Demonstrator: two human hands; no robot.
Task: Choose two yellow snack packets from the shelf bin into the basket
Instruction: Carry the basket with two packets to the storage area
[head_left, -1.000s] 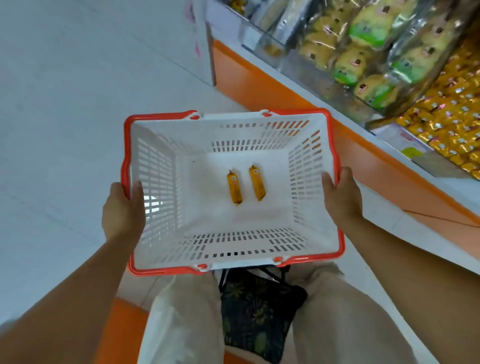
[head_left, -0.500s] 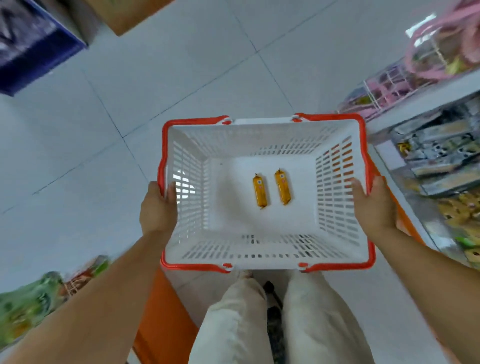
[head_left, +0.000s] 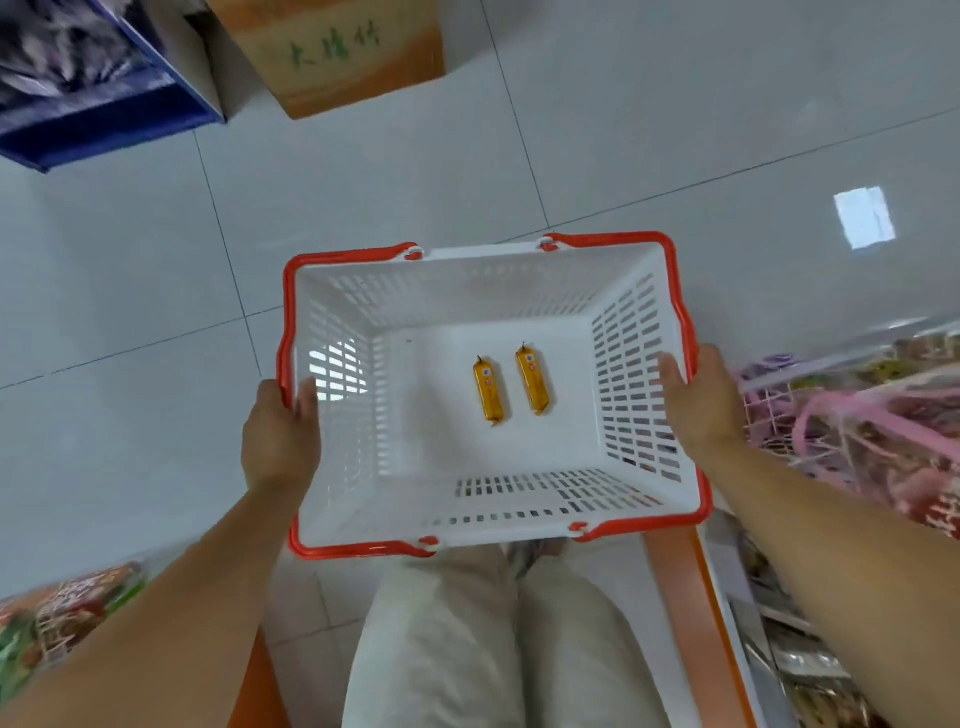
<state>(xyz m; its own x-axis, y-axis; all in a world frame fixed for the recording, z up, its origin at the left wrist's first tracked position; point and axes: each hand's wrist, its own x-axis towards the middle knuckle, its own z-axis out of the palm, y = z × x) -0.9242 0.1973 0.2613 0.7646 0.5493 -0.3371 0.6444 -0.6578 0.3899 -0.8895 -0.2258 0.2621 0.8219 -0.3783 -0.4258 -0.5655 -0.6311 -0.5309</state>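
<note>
Two packets (head_left: 489, 388) (head_left: 533, 381), one basket (head_left: 467, 291)

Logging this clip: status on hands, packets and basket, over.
Left hand, right hand each grip the basket rim. Left packet, right packet lie apart, side by side, on its floor. Nothing in the way.

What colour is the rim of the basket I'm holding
Red-orange, running around a white slatted basket; it shows best in the head view.

A shop aisle: a shopping basket (head_left: 483, 270), packaged goods on shelves (head_left: 857, 431), a stock carton (head_left: 337, 52) on tiled floor (head_left: 675, 130).
</note>
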